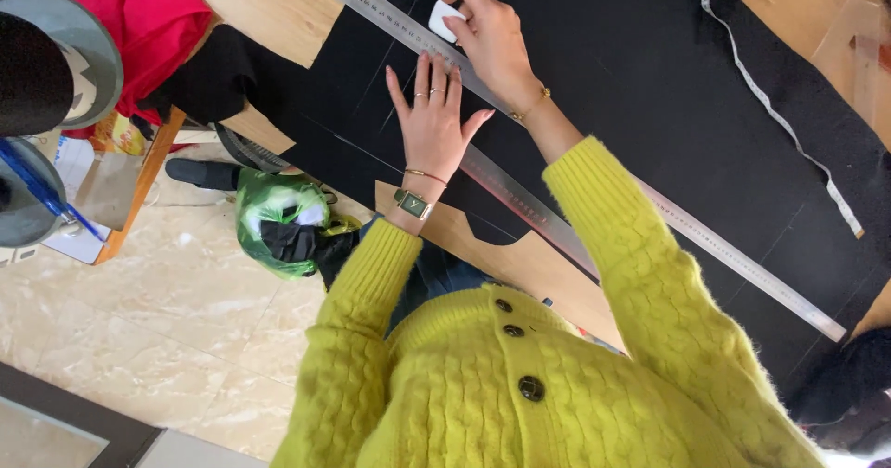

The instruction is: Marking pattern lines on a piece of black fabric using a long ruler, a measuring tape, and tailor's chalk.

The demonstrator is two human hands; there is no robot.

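**Chalk line along ruler on black cloth**

Left hand (432, 120) lies flat, fingers spread, palm down on the long metal ruler (520, 194), pinning it to the black cloth (640, 78). It grips nothing, just presses. Right hand (492, 37) is closed in a pinch around a small white piece of chalk (444, 18), held at the ruler's edge near its far end. Ruler runs diagonally across the cloth, which is spread over the wooden desk (269, 4). Faint straight chalk lines already show on the cloth beside the ruler.

Around it: a white tape measure (775, 106) trails across the cloth well to the right; red cloth (148, 13) is bunched at the desk's far left corner; a green plastic bag (274, 217) sits on the tiled floor (167, 320) below the desk edge. A cut-out in the cloth near the body exposes bare wood.

Risks, as I read them:
- Ruler is held at one point only, near the chalk end. The long free end could pivot, skewing the line.
- Cloth may creep or bunch under chalk drag, leaving a wavy mark.
- Yellow sleeve (650, 282) lies over the ruler and could nudge it or smear the lines.
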